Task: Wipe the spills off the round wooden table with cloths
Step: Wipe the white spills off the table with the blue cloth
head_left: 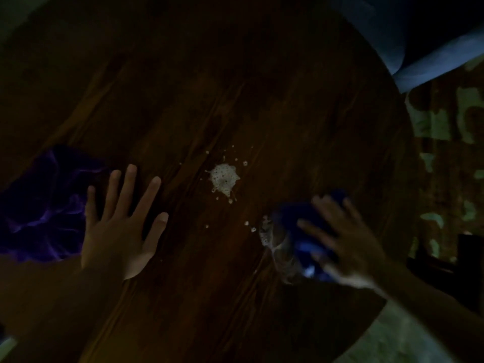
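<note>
Table [235, 87] spill [224, 178], left hand [119, 226] flat, grip released, right hand [348, 244] grasping blue cloth [301, 231]

The room is dim — little light reaches anything. At right lies a patterned rug [445, 142] in brown with pale green shapes. A blue fabric-covered piece [408, 35] fills the upper right corner, and a dark, boxy object [461, 260] stands at the right edge — too shadowed to identify.
</note>
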